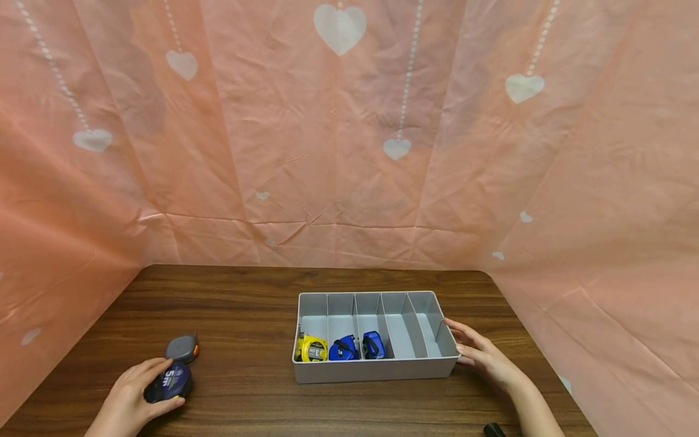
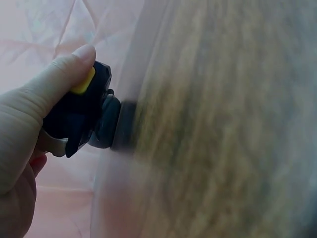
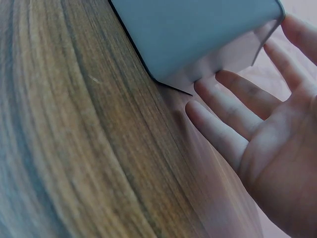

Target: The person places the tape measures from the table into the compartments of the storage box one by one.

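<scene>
At the left of the head view, my left hand (image 1: 131, 394) grips a dark blue tape measure (image 1: 173, 381) marked 5m between thumb and fingers. In the left wrist view the thumb lies by the yellow button on that tape measure (image 2: 81, 109). Just beyond it sits a grey tape measure (image 1: 181, 349) with an orange part. My right hand (image 1: 488, 358) touches the right end of a grey divided tray (image 1: 377, 371) with extended fingers (image 3: 228, 106). From the left, its compartments hold a yellow tape measure (image 1: 312, 349), a blue tape measure (image 1: 343, 349) and another blue tape measure (image 1: 374, 345).
Everything stands on a dark wood-grain table (image 1: 240, 340). A pink curtain with white hearts (image 1: 338, 152) encloses its back and sides. Near the bottom edge, beside the right forearm, part of a black object (image 1: 494, 430) shows.
</scene>
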`<state>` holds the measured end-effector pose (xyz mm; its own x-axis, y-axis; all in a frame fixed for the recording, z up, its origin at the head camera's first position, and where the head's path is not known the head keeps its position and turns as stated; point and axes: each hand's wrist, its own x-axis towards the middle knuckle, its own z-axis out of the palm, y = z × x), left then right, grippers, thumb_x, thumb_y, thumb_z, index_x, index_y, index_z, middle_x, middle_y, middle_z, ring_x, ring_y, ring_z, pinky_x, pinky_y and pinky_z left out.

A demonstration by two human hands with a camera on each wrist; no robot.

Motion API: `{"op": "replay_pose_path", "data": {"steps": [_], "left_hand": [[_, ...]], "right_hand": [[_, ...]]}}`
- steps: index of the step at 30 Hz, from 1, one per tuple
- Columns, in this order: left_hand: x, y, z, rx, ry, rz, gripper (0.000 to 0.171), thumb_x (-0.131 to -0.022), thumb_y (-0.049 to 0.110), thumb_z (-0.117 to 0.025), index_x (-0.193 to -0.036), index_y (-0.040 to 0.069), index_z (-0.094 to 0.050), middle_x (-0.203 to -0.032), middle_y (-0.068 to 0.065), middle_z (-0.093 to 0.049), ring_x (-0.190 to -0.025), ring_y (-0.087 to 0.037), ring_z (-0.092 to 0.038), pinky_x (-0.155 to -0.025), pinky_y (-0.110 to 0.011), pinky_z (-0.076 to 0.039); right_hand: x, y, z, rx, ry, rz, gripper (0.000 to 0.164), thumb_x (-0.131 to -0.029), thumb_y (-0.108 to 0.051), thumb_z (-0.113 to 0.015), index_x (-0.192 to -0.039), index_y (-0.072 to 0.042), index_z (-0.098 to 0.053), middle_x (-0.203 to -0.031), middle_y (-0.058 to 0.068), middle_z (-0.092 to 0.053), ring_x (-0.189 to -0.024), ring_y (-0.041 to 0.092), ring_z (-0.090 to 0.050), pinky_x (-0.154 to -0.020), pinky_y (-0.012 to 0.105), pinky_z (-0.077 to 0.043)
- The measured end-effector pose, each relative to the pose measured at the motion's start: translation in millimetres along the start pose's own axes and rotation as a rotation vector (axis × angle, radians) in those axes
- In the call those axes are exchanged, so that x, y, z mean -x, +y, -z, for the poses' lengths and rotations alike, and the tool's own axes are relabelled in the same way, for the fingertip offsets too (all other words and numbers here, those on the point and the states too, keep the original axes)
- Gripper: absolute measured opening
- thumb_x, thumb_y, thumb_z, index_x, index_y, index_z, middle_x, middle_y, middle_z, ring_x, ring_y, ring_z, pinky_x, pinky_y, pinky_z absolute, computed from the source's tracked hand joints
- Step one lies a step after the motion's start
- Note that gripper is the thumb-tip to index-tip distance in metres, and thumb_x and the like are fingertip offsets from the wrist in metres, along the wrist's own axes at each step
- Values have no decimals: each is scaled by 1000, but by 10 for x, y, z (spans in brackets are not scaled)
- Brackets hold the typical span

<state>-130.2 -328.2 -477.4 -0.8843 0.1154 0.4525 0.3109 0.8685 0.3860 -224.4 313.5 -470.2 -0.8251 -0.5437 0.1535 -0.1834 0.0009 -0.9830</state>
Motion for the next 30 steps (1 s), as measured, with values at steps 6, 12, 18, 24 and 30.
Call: {"op": "replay_pose_path", "data": {"steps": [6,12,18,24,30], "left_hand": [[-50,73,-2,29,45,-15,72,-49,37,-86,-105,-3,-63,-102,-18,-57,-92,-40,-50,-76,-52,-35],[-91,146,-12,49,65,-18,72,-48,36,-86,-104,-3,-63,-102,-20,-56,-93,-40,-49,-77,-54,-33],[-132,196,-40,58,107,-66,72,-46,35,-87,-102,-2,-64,-100,-17,-57,-92,-36,-49,-80,-52,-30],[-212,285,-67,66,119,-85,73,-46,35,-87,-104,-2,-63,-101,-12,-58,-96,-37,-49,-88,-57,-27],[-285,357,-107,92,106,-88,73,-46,35,-87,-105,-2,-63,-105,-16,-57,-100,-38,-47,-88,-59,-27]], "right_hand": [[3,-9,-5,-4,6,-7,50,-93,1,-38,-139,5,-18,-130,42,-18,-114,29,-45,-86,35,-45],[2,-18,-5,-7,-2,2,50,-93,1,-38,-139,6,-19,-133,41,-16,-115,30,-44,-86,36,-45],[3,-10,11,-6,-3,7,50,-93,2,-38,-139,6,-19,-132,41,-16,-115,27,-45,-86,35,-45],[2,-2,17,-2,-2,10,50,-93,2,-38,-139,6,-19,-132,42,-16,-114,28,-45,-86,35,-45],[2,-5,14,4,-1,4,50,-93,1,-38,-139,6,-19,-131,42,-17,-114,27,-46,-86,35,-45]]}}
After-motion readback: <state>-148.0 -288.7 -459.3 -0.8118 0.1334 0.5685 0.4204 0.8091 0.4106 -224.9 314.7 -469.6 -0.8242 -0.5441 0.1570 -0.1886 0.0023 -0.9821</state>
